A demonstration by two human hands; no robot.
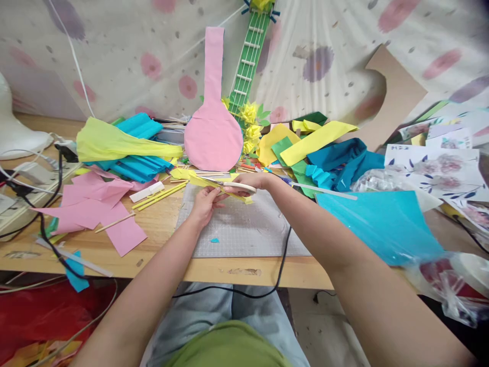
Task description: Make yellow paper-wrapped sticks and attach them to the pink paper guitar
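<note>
In the head view my right hand (256,181) is closed round the white-handled scissors (244,188), whose blades point left. Fingers of my left hand (204,205) pinch a strip of yellow crepe paper (196,178) right at the blades. Part of the paper is hidden behind the hands. Both hands are above the far part of a grey gridded cutting mat (248,237). Just behind them, a pink guitar-shaped cutout (214,140) leans upright.
Pink paper scraps (122,229), yellow sticks (162,196) and blue crepe paper (133,168) lie left. A green paper guitar neck (248,61) stands behind. To the right are a blue sheet (378,219) and floral paper (439,171). A black cable (284,250) crosses the table edge.
</note>
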